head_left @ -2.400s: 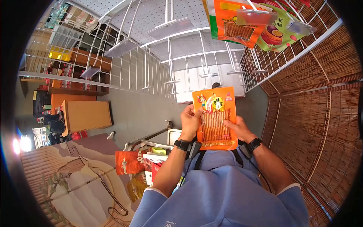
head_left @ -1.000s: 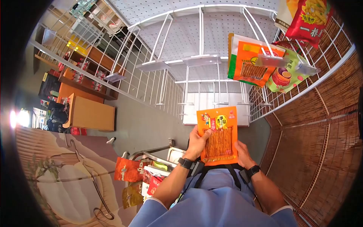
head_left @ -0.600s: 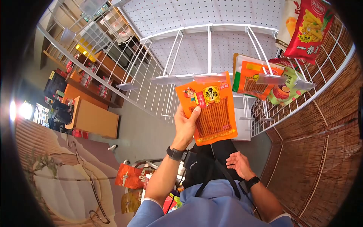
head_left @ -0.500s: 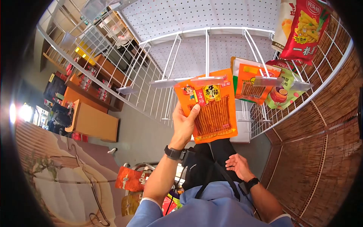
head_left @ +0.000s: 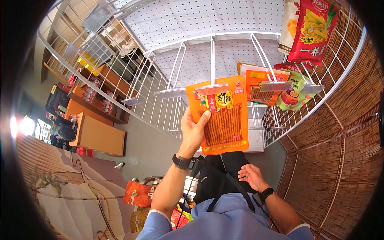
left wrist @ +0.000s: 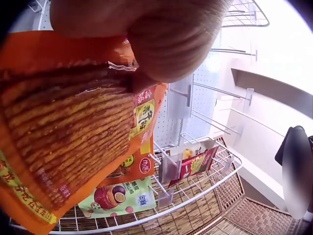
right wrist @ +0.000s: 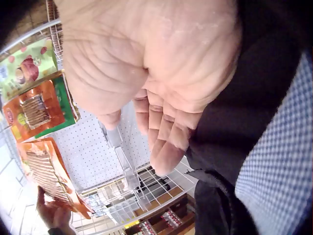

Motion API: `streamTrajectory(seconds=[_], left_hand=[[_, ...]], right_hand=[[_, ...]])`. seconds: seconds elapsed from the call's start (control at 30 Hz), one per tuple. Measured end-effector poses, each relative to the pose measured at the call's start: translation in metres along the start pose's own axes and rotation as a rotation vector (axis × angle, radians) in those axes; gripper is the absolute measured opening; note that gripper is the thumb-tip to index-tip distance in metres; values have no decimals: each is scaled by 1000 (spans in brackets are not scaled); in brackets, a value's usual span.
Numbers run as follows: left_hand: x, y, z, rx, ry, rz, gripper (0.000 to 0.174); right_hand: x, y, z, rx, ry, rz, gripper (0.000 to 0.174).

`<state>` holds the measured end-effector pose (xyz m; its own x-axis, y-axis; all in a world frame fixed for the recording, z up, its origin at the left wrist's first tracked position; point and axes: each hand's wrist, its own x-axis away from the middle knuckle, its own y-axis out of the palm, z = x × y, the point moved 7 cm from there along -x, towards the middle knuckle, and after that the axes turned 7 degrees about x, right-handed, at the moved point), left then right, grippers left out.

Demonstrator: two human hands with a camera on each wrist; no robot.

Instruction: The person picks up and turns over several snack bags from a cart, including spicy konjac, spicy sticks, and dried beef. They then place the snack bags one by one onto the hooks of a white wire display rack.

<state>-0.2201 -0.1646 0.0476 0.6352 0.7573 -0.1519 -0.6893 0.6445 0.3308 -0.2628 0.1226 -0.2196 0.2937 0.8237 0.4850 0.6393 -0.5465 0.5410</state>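
My left hand (head_left: 194, 130) pinches an orange packet of brown snack sticks (head_left: 222, 126) by its left edge, thumb across the front. The packet is upright at the rack, and a hook's clear label holder (head_left: 212, 89) overlaps its top in the head view. Seen from the left wrist, the packet (left wrist: 68, 127) fills the left side under my thumb. My right hand (head_left: 252, 177) is low in front of my lap, palm up with loosely bent fingers and nothing in it. From the right wrist, the packet (right wrist: 49, 174) and my left hand appear farther off.
To the right on the rack hang orange snack packets (head_left: 260, 94), a green packet (head_left: 294, 90) and a red packet (head_left: 314, 32). More wire hooks (head_left: 176, 68) project from the pegboard (head_left: 200, 20). Beside my left arm, several packs (head_left: 138, 194) sit at a cart.
Both hands gripped the packet at first. My right hand has let go and dropped toward my lap, while my left hand has raised the packet to a hook. The head view has shifted.
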Motion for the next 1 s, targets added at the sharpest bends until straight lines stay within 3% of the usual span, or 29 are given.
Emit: streamTrajectory(seconds=[0.4, 1.0], left_hand=[[6, 7, 0, -48, 8, -121, 38], [-11, -5, 3, -10, 28, -11, 36]], right_hand=[[-1, 3, -3, 13, -7, -1, 26], [-1, 2, -2, 14, -9, 10, 23]])
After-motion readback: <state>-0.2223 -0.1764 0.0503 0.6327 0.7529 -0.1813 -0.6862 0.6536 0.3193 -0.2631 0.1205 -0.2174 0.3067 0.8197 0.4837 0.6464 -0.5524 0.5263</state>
